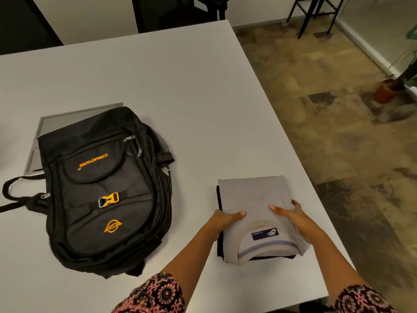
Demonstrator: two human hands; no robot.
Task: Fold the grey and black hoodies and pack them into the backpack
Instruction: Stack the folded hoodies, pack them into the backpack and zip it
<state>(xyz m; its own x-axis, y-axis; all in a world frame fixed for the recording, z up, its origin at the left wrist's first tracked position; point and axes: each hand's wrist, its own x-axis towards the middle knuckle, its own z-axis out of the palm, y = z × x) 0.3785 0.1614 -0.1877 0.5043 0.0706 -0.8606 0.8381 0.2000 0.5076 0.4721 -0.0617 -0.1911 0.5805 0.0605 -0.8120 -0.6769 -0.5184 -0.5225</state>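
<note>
The grey hoodie (255,195) lies folded into a rectangle on top of the folded black hoodie (219,245), of which only the left and near edges show. The stack sits near the table's right edge. My left hand (222,222) grips the stack's left side, thumb on top of the grey cloth. My right hand (295,219) grips its right side, thumb on top and fingers round the edge. The black backpack (106,188) with orange lettering lies flat to the left, its zips shut as far as I can see.
A grey laptop (45,127) lies partly under the backpack's far end. The white table (180,86) ends just right of the stack. Beyond it are patterned floor, a potted plant (388,89) and black stool legs (313,14).
</note>
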